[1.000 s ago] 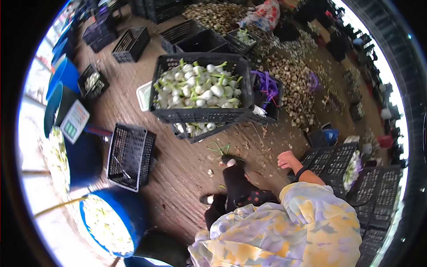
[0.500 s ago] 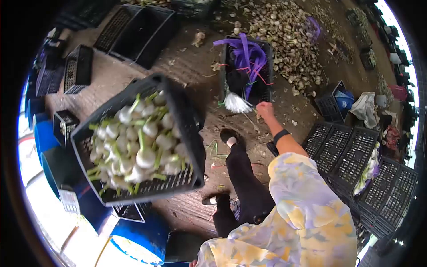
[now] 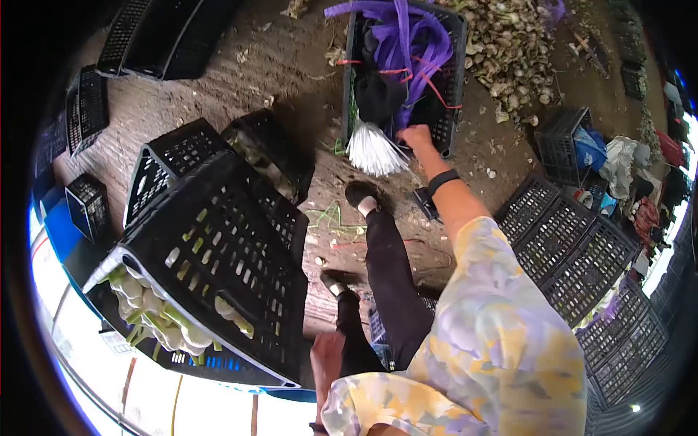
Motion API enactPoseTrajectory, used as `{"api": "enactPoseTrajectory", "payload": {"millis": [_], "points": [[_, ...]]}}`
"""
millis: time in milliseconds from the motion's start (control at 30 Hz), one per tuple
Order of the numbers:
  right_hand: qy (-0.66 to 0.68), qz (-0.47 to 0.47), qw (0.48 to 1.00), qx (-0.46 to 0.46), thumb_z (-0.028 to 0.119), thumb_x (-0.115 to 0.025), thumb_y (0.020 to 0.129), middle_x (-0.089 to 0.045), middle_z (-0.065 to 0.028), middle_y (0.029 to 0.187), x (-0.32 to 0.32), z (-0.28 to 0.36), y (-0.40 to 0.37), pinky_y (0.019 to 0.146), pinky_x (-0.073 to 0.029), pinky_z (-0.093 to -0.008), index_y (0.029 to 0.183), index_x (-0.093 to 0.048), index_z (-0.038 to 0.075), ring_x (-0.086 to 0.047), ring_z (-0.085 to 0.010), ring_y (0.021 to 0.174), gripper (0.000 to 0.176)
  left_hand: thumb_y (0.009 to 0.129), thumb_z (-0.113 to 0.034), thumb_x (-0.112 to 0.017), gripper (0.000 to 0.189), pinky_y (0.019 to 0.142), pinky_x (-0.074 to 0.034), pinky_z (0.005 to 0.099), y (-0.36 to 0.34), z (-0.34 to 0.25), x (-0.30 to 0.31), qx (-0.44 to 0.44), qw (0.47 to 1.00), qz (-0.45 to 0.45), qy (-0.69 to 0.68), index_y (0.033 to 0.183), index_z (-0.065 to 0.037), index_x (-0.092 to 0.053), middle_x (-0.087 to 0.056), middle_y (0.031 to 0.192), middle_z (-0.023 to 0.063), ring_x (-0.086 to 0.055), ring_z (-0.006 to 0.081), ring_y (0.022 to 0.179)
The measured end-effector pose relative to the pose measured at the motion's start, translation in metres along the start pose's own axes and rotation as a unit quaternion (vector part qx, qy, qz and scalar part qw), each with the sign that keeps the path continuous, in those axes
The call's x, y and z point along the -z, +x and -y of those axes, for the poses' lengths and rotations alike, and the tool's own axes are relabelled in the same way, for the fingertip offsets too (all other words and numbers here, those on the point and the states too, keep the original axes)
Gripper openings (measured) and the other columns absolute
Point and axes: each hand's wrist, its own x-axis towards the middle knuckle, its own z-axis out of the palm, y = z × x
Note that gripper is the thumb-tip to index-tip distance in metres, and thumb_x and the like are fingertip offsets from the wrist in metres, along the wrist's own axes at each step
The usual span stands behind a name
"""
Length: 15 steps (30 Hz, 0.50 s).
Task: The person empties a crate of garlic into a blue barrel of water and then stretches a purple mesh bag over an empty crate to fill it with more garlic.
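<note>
My right hand (image 3: 416, 136) has curled fingers at the near edge of a black crate (image 3: 456, 80). Inside that crate lie purple mesh strips (image 3: 429, 51), a dark cloth-like bundle (image 3: 379, 98) and red ties. A bundle of white ties (image 3: 374, 149) hangs over its near edge, just left of this hand. My left hand (image 3: 327, 356) is blurred, its fingers not distinct, close to the right side of a large tilted black crate (image 3: 218, 247). Garlic bulbs (image 3: 156, 312) with green stems show at that crate's lower-left opening.
Stacked black crates (image 3: 567, 232) stand at the right. Loose garlic (image 3: 509, 54) is heaped on the floor at the upper right. More black crates (image 3: 163, 36) sit at the upper left. My feet are on the dirt floor (image 3: 283, 94) between them.
The garlic crate has tipped so its slotted side faces me instead of its open top. My right hand has shifted left along the crate with the purple mesh. My left hand has come into fuller view.
</note>
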Motion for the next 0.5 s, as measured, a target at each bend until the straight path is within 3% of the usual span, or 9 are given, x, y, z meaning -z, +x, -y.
{"api": "enactPoseTrajectory", "payload": {"millis": [33,100,167,267,333,400,433,467,500], "points": [[0.083,0.007,0.995,-0.06,0.023,-0.065,0.072,-0.066,-0.008,0.073,0.017,0.012,-0.015,0.061,-0.05,-0.0398,0.084,-0.067,0.006,-0.065,-0.0254,0.073,0.021,0.081,-0.007,-0.062,0.011,0.066,-0.045,0.0275,0.016,-0.011,-0.019,-0.008,0.998,-0.004,-0.058,0.088,0.001,-0.06,-0.06,0.079,0.0103,-0.056,0.0162,0.072],[0.139,0.031,0.99,-0.014,0.018,-0.063,0.073,-0.064,-0.0045,0.069,0.051,0.025,-0.054,0.052,-0.047,-0.0342,0.076,-0.065,0.006,-0.064,-0.0153,0.062,0.013,0.083,-0.008,-0.059,0.011,0.067,-0.044,0.0258,0.052,-0.04,-0.044,0.002,0.994,0.032,-0.106,0.088,0.001,-0.059,-0.059,0.077,0.0087,-0.054,0.0123,0.071],[0.047,-0.009,0.993,0.103,0.017,-0.062,0.074,-0.063,-0.0082,0.065,0.069,0.0,-0.046,0.046,-0.048,-0.0354,0.07,-0.061,0.003,-0.063,-0.0195,0.056,0.014,0.084,-0.011,-0.057,0.014,0.068,-0.043,0.0232,0.073,-0.092,-0.061,0.034,0.987,0.072,-0.142,0.089,0.002,-0.058,-0.057,0.078,0.0034,-0.052,0.0086,0.075],[-0.277,-0.102,0.888,0.353,0.025,-0.054,0.075,-0.065,-0.0197,0.074,0.091,-0.047,-0.021,0.058,-0.052,-0.0415,0.069,-0.063,-0.002,-0.065,-0.0318,0.067,0.029,0.084,-0.012,-0.057,0.014,0.066,-0.041,0.0209,0.09,-0.108,-0.084,0.012,0.986,0.082,-0.143,0.088,0.001,-0.059,-0.058,0.078,0.0016,-0.051,0.0071,0.073],[-0.393,-0.091,0.869,0.287,0.026,-0.049,0.079,-0.064,-0.0215,0.077,0.12,-0.04,-0.065,0.064,-0.051,-0.0452,0.073,-0.064,-0.001,-0.063,-0.0354,0.074,0.031,0.084,-0.012,-0.056,0.014,0.066,-0.042,0.0197,0.093,-0.114,-0.092,-0.004,0.986,0.11,-0.122,0.086,0.001,-0.06,-0.059,0.078,0.0019,-0.053,0.0065,0.073],[-0.342,-0.101,0.901,0.248,0.024,-0.049,0.08,-0.063,-0.0208,0.074,0.131,-0.026,-0.143,0.062,-0.051,-0.0449,0.074,-0.064,0.0,-0.063,-0.0357,0.071,0.029,0.083,-0.013,-0.057,0.014,0.066,-0.042,0.0203,0.093,-0.108,-0.098,0.032,0.983,0.115,-0.142,0.085,0.0,-0.06,-0.06,0.078,0.0023,-0.054,0.0072,0.073],[-0.366,0.012,0.89,0.274,0.023,-0.048,0.079,-0.061,-0.0203,0.07,0.128,-0.04,-0.164,0.06,-0.05,-0.0452,0.071,-0.063,0.001,-0.062,-0.0358,0.067,0.027,0.083,-0.014,-0.057,0.014,0.066,-0.043,0.0209,0.092,-0.105,-0.102,0.071,0.977,0.117,-0.163,0.085,-0.001,-0.06,-0.061,0.078,0.0027,-0.056,0.0079,0.074],[-0.223,0.073,0.907,0.35,0.021,-0.048,0.078,-0.061,-0.019,0.068,0.127,-0.058,-0.193,0.057,-0.049,-0.0462,0.07,-0.062,0.003,-0.06,-0.0363,0.062,0.025,0.083,-0.018,-0.059,0.016,0.065,-0.044,0.0228,0.094,-0.103,-0.108,0.112,0.961,0.109,-0.226,0.086,-0.003,-0.059,-0.062,0.081,0.0039,-0.058,0.0099,0.076],[-0.23,0.061,0.915,0.327,0.019,-0.048,0.077,-0.06,-0.0177,0.067,0.116,-0.064,-0.224,0.054,-0.047,-0.0468,0.067,-0.06,0.003,-0.059,-0.0366,0.06,0.023,0.083,-0.018,-0.059,0.016,0.065,-0.044,0.0228,0.099,-0.104,-0.115,0.107,0.962,0.11,-0.226,0.086,-0.003,-0.059,-0.062,0.081,0.0039,-0.058,0.0099,0.076]]}}
